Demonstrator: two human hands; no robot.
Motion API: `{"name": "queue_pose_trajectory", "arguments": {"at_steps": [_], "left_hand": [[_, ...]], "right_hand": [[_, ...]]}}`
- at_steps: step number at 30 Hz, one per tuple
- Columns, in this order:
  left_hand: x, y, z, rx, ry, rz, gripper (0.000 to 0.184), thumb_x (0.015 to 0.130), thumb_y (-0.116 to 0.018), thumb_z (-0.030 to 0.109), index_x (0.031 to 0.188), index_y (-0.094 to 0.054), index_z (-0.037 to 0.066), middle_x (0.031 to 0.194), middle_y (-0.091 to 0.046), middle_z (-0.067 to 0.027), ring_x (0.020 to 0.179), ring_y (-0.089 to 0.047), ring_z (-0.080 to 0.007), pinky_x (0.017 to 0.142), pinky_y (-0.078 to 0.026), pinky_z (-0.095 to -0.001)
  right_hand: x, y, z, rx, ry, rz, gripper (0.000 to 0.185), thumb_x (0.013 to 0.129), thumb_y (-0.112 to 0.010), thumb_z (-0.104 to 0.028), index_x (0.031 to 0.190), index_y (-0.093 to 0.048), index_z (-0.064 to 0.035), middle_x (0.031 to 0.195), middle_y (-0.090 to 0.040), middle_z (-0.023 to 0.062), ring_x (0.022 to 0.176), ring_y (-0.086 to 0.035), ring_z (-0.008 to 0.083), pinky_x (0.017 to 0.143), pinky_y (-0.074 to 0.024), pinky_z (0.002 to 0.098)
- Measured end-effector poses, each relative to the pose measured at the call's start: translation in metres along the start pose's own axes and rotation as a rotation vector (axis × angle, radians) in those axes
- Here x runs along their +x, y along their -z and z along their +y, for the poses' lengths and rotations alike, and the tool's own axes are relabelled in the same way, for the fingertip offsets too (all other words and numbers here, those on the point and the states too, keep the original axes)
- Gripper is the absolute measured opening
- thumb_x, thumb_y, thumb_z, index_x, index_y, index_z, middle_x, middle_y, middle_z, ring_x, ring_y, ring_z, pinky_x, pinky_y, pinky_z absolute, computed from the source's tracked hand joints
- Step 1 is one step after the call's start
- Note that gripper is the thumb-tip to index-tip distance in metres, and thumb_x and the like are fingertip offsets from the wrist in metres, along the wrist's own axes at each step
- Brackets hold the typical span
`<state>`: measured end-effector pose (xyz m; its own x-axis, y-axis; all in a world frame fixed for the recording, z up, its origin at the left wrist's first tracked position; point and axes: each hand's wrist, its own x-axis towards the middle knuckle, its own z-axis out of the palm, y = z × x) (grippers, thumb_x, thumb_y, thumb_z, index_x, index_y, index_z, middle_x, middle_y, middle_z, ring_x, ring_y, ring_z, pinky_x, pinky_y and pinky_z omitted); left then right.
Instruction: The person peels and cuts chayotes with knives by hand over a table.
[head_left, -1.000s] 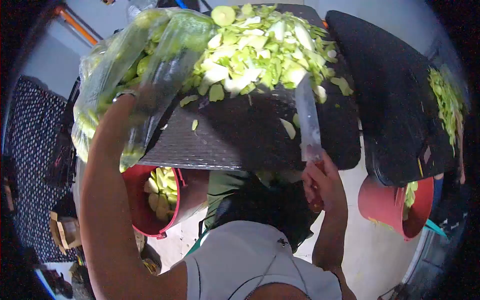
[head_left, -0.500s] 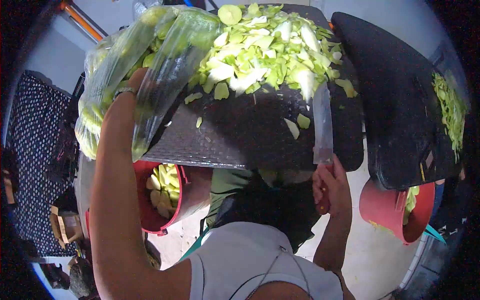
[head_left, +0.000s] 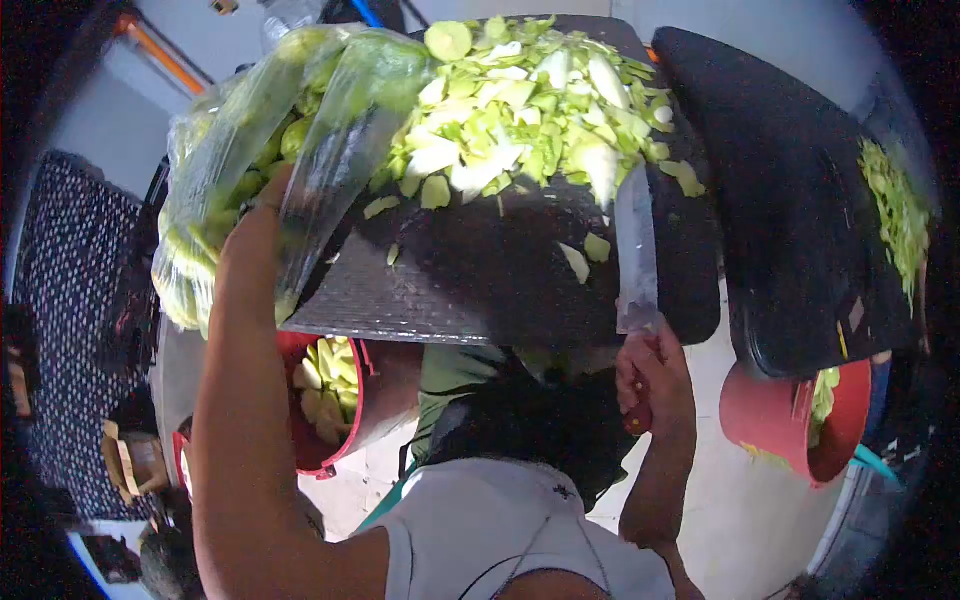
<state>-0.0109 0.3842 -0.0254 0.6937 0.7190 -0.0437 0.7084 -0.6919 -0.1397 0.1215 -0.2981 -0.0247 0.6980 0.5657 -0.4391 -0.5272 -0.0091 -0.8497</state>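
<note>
Clear plastic wrapped the green produce (head_left: 293, 140) in a bulky bag (head_left: 345, 150) at the left end of a black tabletop (head_left: 470, 285), part of it hanging past the near edge. The person's left hand (head_left: 272, 192) reached into the bag among the produce; the film and its contents hid the fingers, so whether they were spread or gripping could not be told.

The right hand (head_left: 655, 362), at the near edge of the tabletop, was curled firmly around the reddish handle of a knife (head_left: 638, 255). Its broad blade pointed away from the person, over the right side of the tabletop, with the tip just beside a heap of pale green peelings (head_left: 520, 125). One round slice (head_left: 448, 41) lay at the heap's far left, and two loose scraps (head_left: 574, 263) lay between the heap and the near edge, left of the blade.

Below the bag, a tilted red bucket (head_left: 390, 395) held pale slices (head_left: 325, 385). To the right stood a second black table (head_left: 775, 170), with green shreds (head_left: 890, 215) along its far right side and another red bucket (head_left: 765, 415) beneath its near end.
</note>
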Motion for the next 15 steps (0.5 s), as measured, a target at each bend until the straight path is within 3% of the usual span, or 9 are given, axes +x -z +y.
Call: {"name": "queue_pose_trajectory", "arguments": {"at_steps": [2, 6, 9, 11, 15], "left_hand": [[0.013, 0.005, 0.002, 0.025, -0.003, 0.096, 0.032, 0.087, -0.067, 0.032, 0.104, -0.071, 0.005, 0.099, -0.072, -0.0177, 0.092, -0.07, -0.0352, 0.081, -0.054, -0.0462], [0.017, 0.091, 0.037, 0.08, -0.11, 0.339, 0.033, 0.087, -0.067, 0.032, 0.105, -0.072, 0.005, 0.101, -0.072, -0.0174, 0.093, -0.07, -0.035, 0.082, -0.055, -0.0459], [0.011, 0.132, 0.05, 0.039, -0.147, 0.136, 0.034, 0.087, -0.067, 0.033, 0.106, -0.072, 0.005, 0.102, -0.073, -0.0172, 0.094, -0.07, -0.0348, 0.083, -0.055, -0.0457], [0.008, 0.109, 0.038, 0.024, -0.142, -0.033, 0.034, 0.087, -0.067, 0.033, 0.107, -0.072, 0.005, 0.103, -0.073, -0.0171, 0.094, -0.07, -0.0347, 0.083, -0.055, -0.0456], [0.003, 0.055, 0.022, -0.049, -0.116, -0.105, 0.035, 0.087, -0.068, 0.034, 0.108, -0.072, 0.005, 0.104, -0.073, -0.0169, 0.096, -0.07, -0.0345, 0.084, -0.055, -0.0453]], "right_hand": [[-0.005, 0.001, 0.004, -0.019, 0.013, 0.034, 0.035, 0.101, -0.062, -0.022, 0.131, -0.052, -0.0077, 0.068, -0.054, -0.0011, 0.045, -0.049, 0.0082, 0.038, -0.0391, 0.0252], [-0.005, 0.009, 0.002, -0.296, 0.033, 0.053, 0.034, 0.103, -0.061, -0.025, 0.132, -0.052, -0.0084, 0.068, -0.054, -0.0021, 0.048, -0.048, 0.0071, 0.04, -0.0393, 0.0257], [-0.007, 0.011, 0.005, -0.428, 0.09, 0.025, 0.035, 0.104, -0.06, -0.026, 0.133, -0.053, -0.0082, 0.068, -0.053, -0.003, 0.049, -0.047, 0.006, 0.043, -0.0397, 0.0253], [-0.003, 0.008, -0.002, -0.417, 0.133, -0.027, 0.037, 0.103, -0.06, -0.026, 0.135, -0.053, -0.0081, 0.068, -0.053, -0.0035, 0.051, -0.047, 0.0054, 0.044, -0.04, 0.0248], [-0.006, -0.008, -0.01, -0.395, 0.157, -0.001, 0.036, 0.103, -0.061, -0.025, 0.134, -0.054, -0.0068, 0.069, -0.053, -0.0033, 0.051, -0.047, 0.0054, 0.045, -0.0397, 0.0246]]}}
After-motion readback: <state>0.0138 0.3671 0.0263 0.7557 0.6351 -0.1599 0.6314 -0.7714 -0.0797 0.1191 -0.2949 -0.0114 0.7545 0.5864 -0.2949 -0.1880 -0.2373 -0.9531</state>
